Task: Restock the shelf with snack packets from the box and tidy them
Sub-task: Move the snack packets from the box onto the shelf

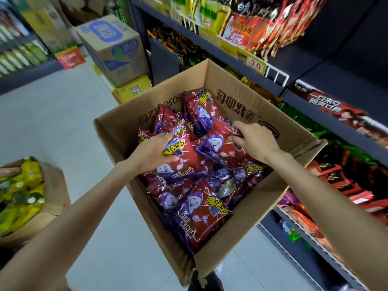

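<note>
An open cardboard box (220,85) stands in the aisle in front of me, filled with several red-and-purple snack packets (201,215). My left hand (153,152) is inside the box, its fingers and thumb curled round the edge of one packet (182,152). My right hand (254,139) reaches in from the right and pinches the top of another packet (218,141) near the box's far wall. The dark shelf (235,61) rises to the right of the box, holding other snack bags.
A second cardboard box (52,185) with yellow packets sits at the left. Stacked cartons (113,49) stand at the shelf's end, beyond the box. Lower shelves (344,131) on the right carry red and green packets. Pale tiled floor (52,114) lies to the left.
</note>
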